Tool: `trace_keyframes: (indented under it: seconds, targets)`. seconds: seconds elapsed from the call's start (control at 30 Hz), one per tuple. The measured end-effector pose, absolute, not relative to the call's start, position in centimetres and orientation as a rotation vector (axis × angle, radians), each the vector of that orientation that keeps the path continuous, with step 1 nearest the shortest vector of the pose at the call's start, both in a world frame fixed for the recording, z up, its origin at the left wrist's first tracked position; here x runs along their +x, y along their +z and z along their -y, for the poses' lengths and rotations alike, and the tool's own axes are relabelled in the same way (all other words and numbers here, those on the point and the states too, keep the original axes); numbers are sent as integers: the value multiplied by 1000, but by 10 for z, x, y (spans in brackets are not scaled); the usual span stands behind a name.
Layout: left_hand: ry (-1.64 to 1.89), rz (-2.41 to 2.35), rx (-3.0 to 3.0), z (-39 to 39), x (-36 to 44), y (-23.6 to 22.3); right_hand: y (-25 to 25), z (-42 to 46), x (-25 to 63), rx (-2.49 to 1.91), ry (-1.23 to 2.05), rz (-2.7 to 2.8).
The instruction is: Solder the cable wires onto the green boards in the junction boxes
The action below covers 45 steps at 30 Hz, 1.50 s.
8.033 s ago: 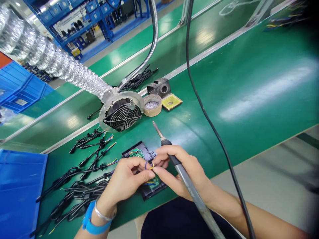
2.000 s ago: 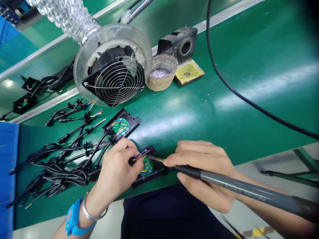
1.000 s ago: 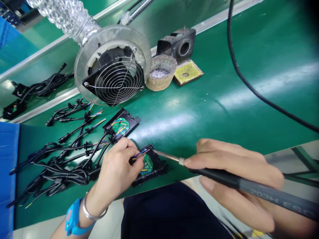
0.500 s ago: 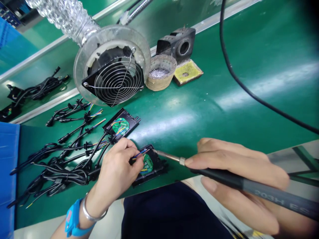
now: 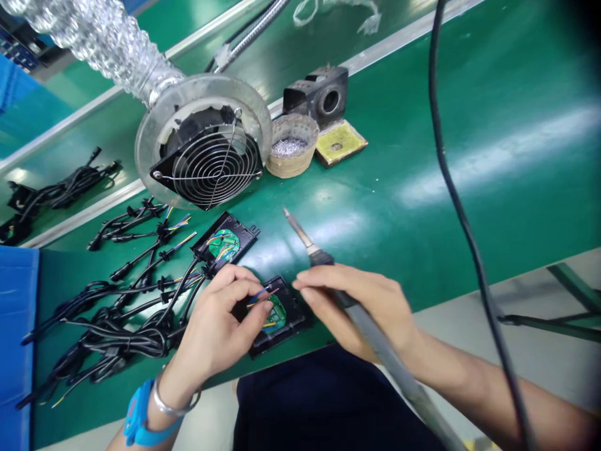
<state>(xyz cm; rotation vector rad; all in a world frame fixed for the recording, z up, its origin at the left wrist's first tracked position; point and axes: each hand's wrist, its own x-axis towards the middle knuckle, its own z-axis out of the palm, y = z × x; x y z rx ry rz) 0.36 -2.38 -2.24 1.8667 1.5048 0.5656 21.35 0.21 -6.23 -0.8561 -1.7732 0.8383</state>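
Note:
My left hand [image 5: 230, 313] pinches a few thin coloured wires [image 5: 260, 295], their ends poking out past the fingertips. Beneath those wires lies an open black plastic housing [image 5: 293, 313] with a green circuit board [image 5: 278, 314] in it, partly covered by my fingers. My right hand [image 5: 361, 300] grips a soldering iron [image 5: 323, 257] like a pen. Its metal tip points up and away, above the bench and apart from the housing. Just beyond my left hand sits a second black housing [image 5: 246, 235] with a round green board [image 5: 224, 245] and wires.
A fume extractor [image 5: 218, 172] with a wire guard hangs over the bench. Behind are a pot of metal shavings [image 5: 292, 150], a yellow sponge [image 5: 342, 141] and an iron holder [image 5: 323, 97]. Black cables [image 5: 136, 332] lie left, beside a blue bin [image 5: 14, 338]. A cord [image 5: 455, 181] crosses the right.
My right hand has moved left, and the soldering iron has swung so its tip points toward the back, away from the wires. My left hand has stayed nearly in place, still pinching the wires.

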Motion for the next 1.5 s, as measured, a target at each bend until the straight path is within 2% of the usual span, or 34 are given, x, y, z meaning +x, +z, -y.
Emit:
trace_keyframes:
  seconds: [0.83,1.1,1.5]
  targets:
    - [584,-1490,1866,20,0,-26,-72,-3,189,-723,769,1821]
    - [814,-1513,2102,23,2,-28,-68,-3,185,-677,686,1752]
    - [641,-1428,2131,23,0,-26,-72,-7,188,-686,752,1821]
